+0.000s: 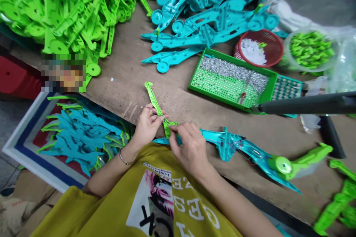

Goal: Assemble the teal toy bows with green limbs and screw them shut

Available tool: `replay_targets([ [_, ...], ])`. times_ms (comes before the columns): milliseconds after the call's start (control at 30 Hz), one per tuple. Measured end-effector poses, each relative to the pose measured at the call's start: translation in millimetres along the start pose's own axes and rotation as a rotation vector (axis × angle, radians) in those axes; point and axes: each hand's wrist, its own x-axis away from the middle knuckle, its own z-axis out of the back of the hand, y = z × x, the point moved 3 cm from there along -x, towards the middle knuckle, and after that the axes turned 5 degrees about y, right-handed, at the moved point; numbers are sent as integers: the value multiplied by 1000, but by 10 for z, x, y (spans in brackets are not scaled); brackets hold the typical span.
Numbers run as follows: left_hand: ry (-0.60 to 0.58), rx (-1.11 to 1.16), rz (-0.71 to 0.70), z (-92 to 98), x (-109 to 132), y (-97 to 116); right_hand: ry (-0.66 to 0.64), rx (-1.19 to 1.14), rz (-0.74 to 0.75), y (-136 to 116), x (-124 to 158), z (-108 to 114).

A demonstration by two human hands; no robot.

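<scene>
My left hand (147, 125) and my right hand (189, 146) both pinch a long, thin green plastic part (155, 104) at the near edge of the wooden table (133, 70). The part's free end points away to the upper left. A thin wire shows by my left fingers. Under my right hand lies a teal plastic body (236, 148) with red wires and a green disc (282, 164) at its right end.
A heap of green parts (69, 11) fills the far left, teal parts (205, 18) the far middle. A green tray of screws (232, 77), a red basket (260, 48) and a bowl of green bits (310, 50) stand right. A dark tool handle (306, 104) juts in from the right. Finished pieces lie in a bin (80, 137) below left.
</scene>
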Motion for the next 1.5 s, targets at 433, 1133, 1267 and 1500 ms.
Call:
replay_targets([
  [433,5,21,-10,4,-1,-43,27,32,-129,119,28,-122],
  [1133,129,-258,-87,113,29,26,-170,442,47,-58,48,-148],
  [1267,148,-674,-338,261,173,249,-184,430,21,-50,22,-166],
  [1500,-236,-822,-691,191,331,206,-221,401,-2,-41,15,-159],
])
